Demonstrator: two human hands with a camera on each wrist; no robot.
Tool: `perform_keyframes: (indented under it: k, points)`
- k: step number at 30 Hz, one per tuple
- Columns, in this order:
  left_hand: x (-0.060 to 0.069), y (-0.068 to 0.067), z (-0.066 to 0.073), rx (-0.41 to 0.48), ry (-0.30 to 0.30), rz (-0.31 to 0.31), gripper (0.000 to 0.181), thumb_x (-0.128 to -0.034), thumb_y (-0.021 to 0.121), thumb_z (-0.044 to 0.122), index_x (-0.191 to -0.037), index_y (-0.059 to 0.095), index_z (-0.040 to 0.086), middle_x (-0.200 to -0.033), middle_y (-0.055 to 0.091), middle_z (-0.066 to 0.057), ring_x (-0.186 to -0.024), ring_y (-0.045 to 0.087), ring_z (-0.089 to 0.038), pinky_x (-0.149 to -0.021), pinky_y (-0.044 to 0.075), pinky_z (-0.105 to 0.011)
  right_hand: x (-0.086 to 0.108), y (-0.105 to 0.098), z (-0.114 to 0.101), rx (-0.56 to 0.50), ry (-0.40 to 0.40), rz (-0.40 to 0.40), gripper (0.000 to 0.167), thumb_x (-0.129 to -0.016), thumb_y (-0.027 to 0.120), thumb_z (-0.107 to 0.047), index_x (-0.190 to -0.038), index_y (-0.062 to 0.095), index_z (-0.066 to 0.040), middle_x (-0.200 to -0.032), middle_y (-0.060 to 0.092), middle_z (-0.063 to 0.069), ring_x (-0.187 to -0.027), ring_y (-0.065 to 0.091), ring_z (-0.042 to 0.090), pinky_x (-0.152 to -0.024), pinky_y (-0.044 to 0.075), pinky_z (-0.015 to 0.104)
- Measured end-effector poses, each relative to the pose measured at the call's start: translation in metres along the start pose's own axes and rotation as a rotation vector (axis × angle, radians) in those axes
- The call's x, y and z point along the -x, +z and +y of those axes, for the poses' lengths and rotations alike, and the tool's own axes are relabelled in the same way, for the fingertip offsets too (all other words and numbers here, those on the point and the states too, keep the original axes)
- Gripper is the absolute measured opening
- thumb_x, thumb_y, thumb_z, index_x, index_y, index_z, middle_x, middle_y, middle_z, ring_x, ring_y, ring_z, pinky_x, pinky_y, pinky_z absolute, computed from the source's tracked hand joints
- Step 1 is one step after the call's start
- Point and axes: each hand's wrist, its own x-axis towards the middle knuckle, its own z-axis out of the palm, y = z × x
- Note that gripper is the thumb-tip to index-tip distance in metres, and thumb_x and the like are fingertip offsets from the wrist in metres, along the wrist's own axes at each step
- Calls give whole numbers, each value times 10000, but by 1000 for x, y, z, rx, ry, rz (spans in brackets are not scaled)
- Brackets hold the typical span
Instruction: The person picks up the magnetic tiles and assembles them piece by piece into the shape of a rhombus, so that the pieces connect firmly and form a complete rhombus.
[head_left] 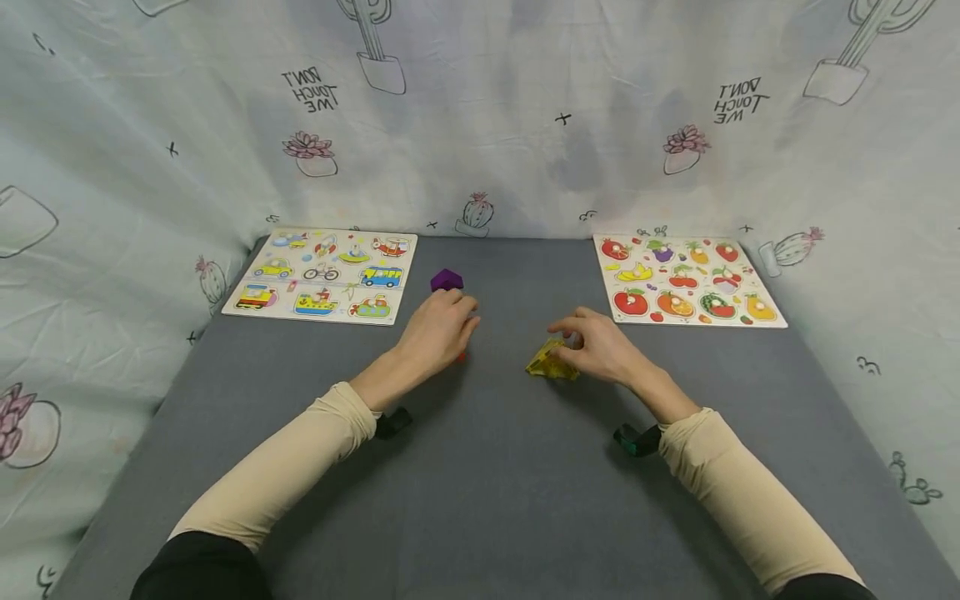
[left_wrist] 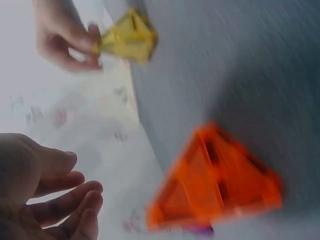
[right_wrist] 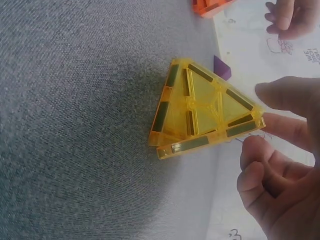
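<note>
My left hand (head_left: 441, 327) hovers with bent fingers over an orange pyramid of magnetic tiles (left_wrist: 215, 180). A gap separates hand and pyramid in the left wrist view; in the head view the hand covers nearly all of it. On the grey table stands a yellow see-through pyramid of magnetic tiles (right_wrist: 205, 107), dark magnets along its edges. My right hand (head_left: 600, 343) is close beside it. One finger appears to touch the pyramid's corner, while the thumb (right_wrist: 280, 95) stays apart from it. Just beyond the left hand lies a purple faceted piece (head_left: 447, 279).
A vehicle picture puzzle board (head_left: 322, 277) lies at the back left of the grey table (head_left: 510, 500), and a fruit picture board (head_left: 686, 282) at the back right. A printed curtain (head_left: 495, 125) hangs behind and along the sides.
</note>
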Motion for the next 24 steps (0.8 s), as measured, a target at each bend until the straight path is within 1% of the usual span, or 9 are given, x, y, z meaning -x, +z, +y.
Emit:
perform_keyframes:
  k: [2,4,8,10,13,19,24]
  points:
    - [4,-6,-11,-4,-38,-6,206,-934,654,147,-1066,696,-5,-981,687,-149,-893,622,-303,-830,512,-396,0,-1,1,-3,-18,2,292,-879,706,-169,-1138,713,-35,-996,613,125,-796,587,191,-681,494,305]
    - [8,-9,-19,2,-78,-29,229,-938,648,160,-1087,694,-8,-1013,685,-165,-899,622,-318,-827,514,-405,0,-1,1,-6,-20,3,254,-892,690,-163,-1110,725,-38,-999,620,118,-793,581,175,-675,488,292]
    - [18,-10,-29,30,-144,-91,251,-932,651,176,-1087,701,-15,-1018,685,-181,-867,638,-314,-768,535,-413,1,-1,2,-9,4,-2,207,-904,677,-160,-1060,746,-43,-980,631,99,-756,549,134,-644,461,261]
    - [21,-11,-31,43,-154,-117,241,-926,655,170,-1071,708,-14,-1001,685,-177,-840,644,-291,-734,541,-405,1,-1,3,-8,13,-3,196,-903,678,-161,-1045,751,-48,-968,635,85,-742,541,124,-634,452,250]
    - [25,-11,-32,61,-155,-135,208,-918,656,149,-1041,719,-7,-965,685,-160,-802,639,-254,-688,537,-378,1,-1,3,-12,11,1,184,-900,683,-157,-1034,754,-53,-958,647,72,-744,546,118,-628,453,242]
    - [27,-9,-35,72,-139,-126,97,-893,674,77,-908,739,8,-865,682,-131,-763,632,-238,-671,524,-366,1,0,4,-20,-14,2,166,-900,680,-140,-1025,758,-62,-941,650,60,-738,527,106,-626,438,233]
    - [29,-7,-37,73,-138,-110,63,-876,702,67,-871,744,20,-855,696,-125,-776,649,-250,-699,529,-384,1,1,7,-15,-41,14,148,-898,682,-134,-1000,757,-57,-942,656,62,-739,543,114,-624,444,232]
